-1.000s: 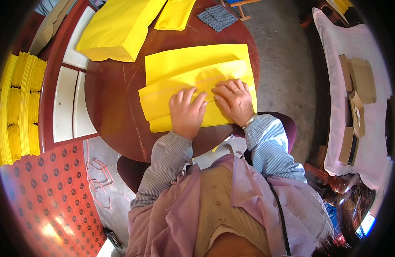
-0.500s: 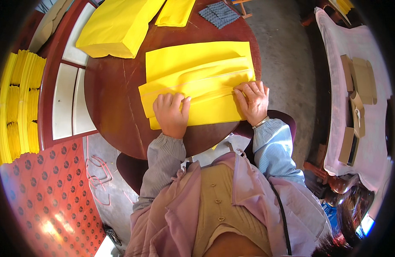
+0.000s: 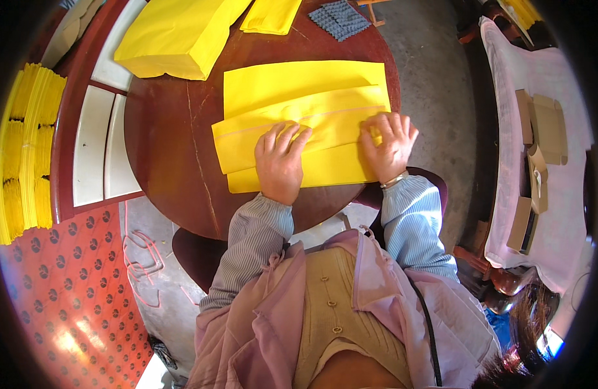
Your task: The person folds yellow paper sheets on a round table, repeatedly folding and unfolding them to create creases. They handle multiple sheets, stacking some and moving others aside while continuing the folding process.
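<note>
A flat yellow fabric piece (image 3: 299, 78), perhaps a bag, lies on the round dark red table (image 3: 163, 142) in front of me. Across it runs a folded-over yellow layer (image 3: 247, 129) with a pale line along it. My left hand (image 3: 281, 162) rests on this layer, its fingers stretched and slightly apart near the middle. At the right end, my right hand (image 3: 388, 146) has its thumb and fingers curled round the layer's edge, with a bit of yellow showing between them. The fingertips' underside is hidden.
Farther back on the table are a bulky yellow bundle (image 3: 182, 39), a smaller folded yellow piece (image 3: 271, 16) and a grey textured cloth (image 3: 340, 19). Stacked yellow material (image 3: 27, 149) stands at far left. To the right, cardboard boxes (image 3: 548, 129) lie on a pink-white cloth (image 3: 509, 227).
My left hand has slid right and slightly forward over the folded layer, its fingers straighter. My right hand has shifted slightly, its fingers now more curled at the edge.
</note>
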### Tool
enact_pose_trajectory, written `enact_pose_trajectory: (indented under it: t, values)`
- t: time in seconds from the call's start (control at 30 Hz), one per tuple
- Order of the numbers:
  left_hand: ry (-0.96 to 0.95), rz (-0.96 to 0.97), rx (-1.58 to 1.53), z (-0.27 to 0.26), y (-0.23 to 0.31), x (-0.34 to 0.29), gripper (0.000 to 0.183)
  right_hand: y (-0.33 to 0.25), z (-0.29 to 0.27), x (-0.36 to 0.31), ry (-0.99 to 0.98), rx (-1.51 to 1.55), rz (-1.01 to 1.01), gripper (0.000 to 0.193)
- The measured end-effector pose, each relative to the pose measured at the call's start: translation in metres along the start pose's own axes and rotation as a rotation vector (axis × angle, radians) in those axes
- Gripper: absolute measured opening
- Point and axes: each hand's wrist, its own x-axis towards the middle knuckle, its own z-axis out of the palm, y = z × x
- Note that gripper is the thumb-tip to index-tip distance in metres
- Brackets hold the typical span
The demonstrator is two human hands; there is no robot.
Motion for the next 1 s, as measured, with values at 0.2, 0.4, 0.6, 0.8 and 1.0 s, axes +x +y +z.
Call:
enact_pose_trajectory:
  t: [0.2, 0.4, 0.6, 0.8, 1.0]
  values:
    - [0.003, -0.040, 0.076, -0.005, 0.003, 0.000, 0.030, -0.047, 0.029, 0.003, -0.153, 0.398, -0.146, 0.017]
    - [-0.023, -0.154, 0.106, -0.037, -0.010, -0.020, 0.020, -0.043, 0.033, -0.006, -0.179, 0.401, -0.089, 0.016]
    - [0.060, -0.223, 0.096, -0.063, -0.027, -0.050, 0.023, -0.048, 0.032, -0.004, -0.171, 0.393, -0.111, 0.019]
    - [0.025, -0.252, 0.095, -0.077, -0.038, -0.061, 0.025, -0.046, 0.033, -0.007, -0.205, 0.358, -0.110, 0.020]
    - [0.015, -0.227, 0.078, -0.087, -0.040, -0.054, 0.025, -0.046, 0.034, -0.008, -0.211, 0.297, -0.117, 0.024]
